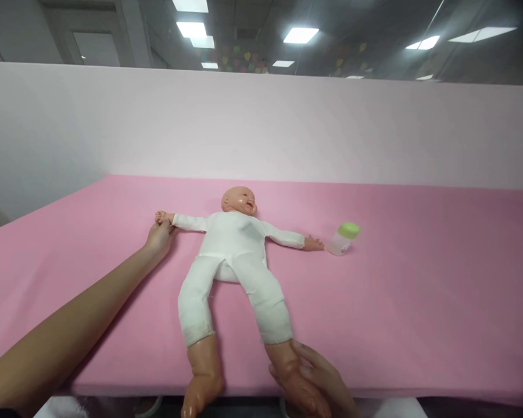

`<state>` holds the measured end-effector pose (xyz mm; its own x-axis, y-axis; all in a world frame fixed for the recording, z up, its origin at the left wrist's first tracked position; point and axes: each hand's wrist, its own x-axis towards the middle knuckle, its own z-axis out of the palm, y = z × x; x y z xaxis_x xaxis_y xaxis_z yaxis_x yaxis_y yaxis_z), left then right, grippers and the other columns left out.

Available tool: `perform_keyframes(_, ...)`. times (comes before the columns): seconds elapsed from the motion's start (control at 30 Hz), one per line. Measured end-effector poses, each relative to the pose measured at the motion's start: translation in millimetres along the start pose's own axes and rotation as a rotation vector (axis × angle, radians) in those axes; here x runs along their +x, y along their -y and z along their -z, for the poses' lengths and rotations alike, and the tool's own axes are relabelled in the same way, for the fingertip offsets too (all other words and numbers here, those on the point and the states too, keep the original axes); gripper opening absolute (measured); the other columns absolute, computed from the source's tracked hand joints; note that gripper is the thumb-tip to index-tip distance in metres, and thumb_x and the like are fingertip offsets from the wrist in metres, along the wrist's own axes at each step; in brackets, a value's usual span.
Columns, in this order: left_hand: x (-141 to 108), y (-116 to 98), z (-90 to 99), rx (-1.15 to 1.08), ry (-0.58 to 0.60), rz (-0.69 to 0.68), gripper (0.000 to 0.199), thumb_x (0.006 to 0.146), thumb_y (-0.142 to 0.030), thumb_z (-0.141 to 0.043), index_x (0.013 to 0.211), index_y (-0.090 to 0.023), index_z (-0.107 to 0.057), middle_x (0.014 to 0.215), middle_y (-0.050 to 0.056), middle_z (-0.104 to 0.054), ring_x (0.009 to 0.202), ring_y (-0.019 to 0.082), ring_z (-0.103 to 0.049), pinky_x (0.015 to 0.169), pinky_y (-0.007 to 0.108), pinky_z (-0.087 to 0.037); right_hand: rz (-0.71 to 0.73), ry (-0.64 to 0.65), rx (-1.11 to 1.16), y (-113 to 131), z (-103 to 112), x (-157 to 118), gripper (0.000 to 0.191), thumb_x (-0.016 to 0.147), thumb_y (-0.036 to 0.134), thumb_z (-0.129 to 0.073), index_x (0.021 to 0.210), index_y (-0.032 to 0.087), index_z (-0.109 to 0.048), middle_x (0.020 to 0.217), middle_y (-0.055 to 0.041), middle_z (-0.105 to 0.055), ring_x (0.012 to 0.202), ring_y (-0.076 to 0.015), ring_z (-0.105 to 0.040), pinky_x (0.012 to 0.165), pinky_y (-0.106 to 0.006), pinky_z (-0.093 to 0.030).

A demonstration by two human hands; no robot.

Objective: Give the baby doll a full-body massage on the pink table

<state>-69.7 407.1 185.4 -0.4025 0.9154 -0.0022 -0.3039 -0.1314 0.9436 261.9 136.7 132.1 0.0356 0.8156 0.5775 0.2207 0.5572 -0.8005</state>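
A baby doll [235,238] with a white cloth body lies on its back, head toward the far side and arms spread wide. My left hand [160,238] is closed around the doll's wrist at the left, just below its small fist. At the near edge, my right hand [318,374] wraps around the doll's lower leg and ankle on the right side. The doll's other leg lies untouched, its foot over the table's front edge. Beside the doll's outstretched right-side hand, a clear bottle [340,244] with a green cap leans at a tilt.
Pink cloth [418,290] covers the table. A white partition [287,128] stands along its back, with ceiling lights and a dark glassy surface above. The table's front edge runs near the bottom of the view.
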Motion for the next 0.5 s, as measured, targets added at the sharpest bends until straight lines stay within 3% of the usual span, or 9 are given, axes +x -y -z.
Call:
perform_keyframes(0.07,-7,0,-2.7,0.033,0.038,-0.081,0.012,0.099,-0.031,-0.046,0.099,-0.021,-0.052,0.111,0.009,-0.062,0.104,0.016,-0.064,0.100,0.036,-0.050,0.065,-0.031,-0.041,7,-3,5,0.030,0.098,0.030,-0.046,0.118,0.036,-0.069,0.086,-0.0051,-0.077,0.069,-0.0241,-0.075,0.052,-0.032,-0.064)
perform_keyframes(0.2,-40,-4,-9.2,0.302,0.170,-0.467,0.021,0.097,-0.040,-0.051,0.109,-0.022,-0.050,0.118,0.009,-0.061,0.111,0.020,-0.061,0.099,0.040,-0.051,0.258,-0.055,-0.221,44,-12,36,0.038,0.094,0.027,-0.055,0.131,0.032,-0.059,0.130,-0.0086,-0.066,0.113,-0.0281,-0.068,0.089,-0.043,-0.062)
perform_keyframes(0.3,-65,-12,-12.2,0.622,0.423,-0.805,0.028,0.098,-0.034,-0.049,0.123,-0.023,-0.051,0.122,0.010,-0.063,0.114,0.022,-0.060,0.101,0.041,-0.049,0.297,0.078,-0.243,67,-27,76,0.042,0.094,0.018,-0.053,0.135,0.027,-0.054,0.132,-0.0091,-0.064,0.123,-0.0252,-0.062,0.101,-0.042,-0.056)
perform_keyframes(0.4,-75,-19,-11.9,0.843,0.703,-1.061,0.031,0.097,-0.029,-0.051,0.126,-0.022,-0.056,0.125,0.012,-0.065,0.118,0.025,-0.060,0.103,0.043,-0.049,0.255,0.178,-0.204,73,-51,109,0.040,0.097,0.017,-0.049,0.136,0.026,-0.051,0.134,-0.0080,-0.063,0.128,-0.0218,-0.057,0.109,-0.040,-0.050)
perform_keyframes(0.5,-73,-22,-9.1,0.945,0.819,-1.220,0.031,0.096,-0.025,-0.051,0.125,-0.020,-0.059,0.129,0.015,-0.064,0.123,0.027,-0.058,0.105,0.045,-0.048,0.207,0.214,-0.183,68,-71,122,0.040,0.099,0.017,-0.045,0.138,0.026,-0.049,0.140,-0.0079,-0.058,0.134,-0.0198,-0.052,0.113,-0.039,-0.046)
